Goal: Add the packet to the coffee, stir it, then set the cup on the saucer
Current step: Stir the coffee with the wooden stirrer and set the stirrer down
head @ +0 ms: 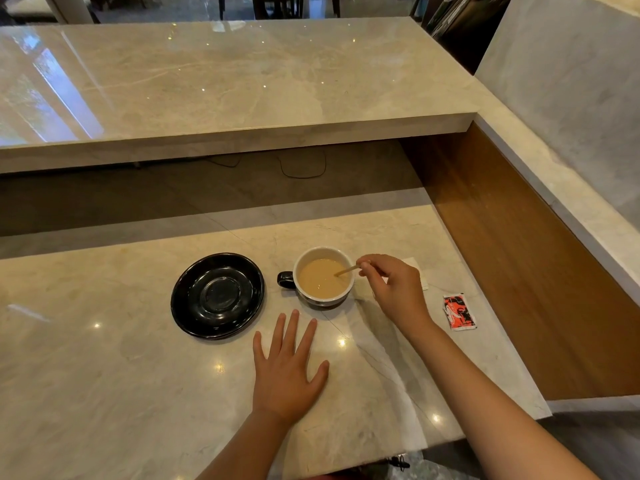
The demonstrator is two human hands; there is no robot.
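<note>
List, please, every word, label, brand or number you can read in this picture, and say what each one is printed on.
Nothing here can be read for certain.
Red, black and white packet on the counter: it carries a white script logo, too small and blurred to read.
Cup, saucer and stir stick: no print visible.

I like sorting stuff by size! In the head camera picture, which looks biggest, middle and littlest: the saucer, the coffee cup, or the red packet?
1. Saucer, the black one, looks biggest.
2. Coffee cup, in the middle.
3. Red packet, littlest.
All three sit about equally far from the camera, so the order looks safe.
</note>
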